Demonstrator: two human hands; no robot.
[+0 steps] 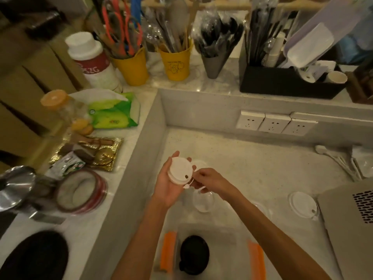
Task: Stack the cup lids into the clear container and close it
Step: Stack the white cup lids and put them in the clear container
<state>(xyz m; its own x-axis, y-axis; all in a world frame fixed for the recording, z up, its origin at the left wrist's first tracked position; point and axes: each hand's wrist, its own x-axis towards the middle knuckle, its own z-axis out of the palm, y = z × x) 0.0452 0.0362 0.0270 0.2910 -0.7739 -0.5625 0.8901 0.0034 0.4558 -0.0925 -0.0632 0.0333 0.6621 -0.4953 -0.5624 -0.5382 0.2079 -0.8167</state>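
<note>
My left hand [168, 188] holds a small stack of white cup lids [180, 170] above the low counter. My right hand [207, 179] touches the stack's near edge, its fingers pinched at a lid's small tab. Below the hands lie more lids: a clear one [202, 201] and a white one [199, 163] partly hidden behind the stack. Another white lid [302, 203] rests to the right. The clear container [226, 231] with orange side clips stands open near the bottom edge, with black lids [193, 254] inside.
Yellow cups of utensils [131, 65] and a black box of straws [286, 81] line the raised back ledge. Wall sockets [274, 123] sit below it. Tape rolls [80, 191] and snack packets lie on the left ledge. A grey laptop-like device [353, 219] stands at right.
</note>
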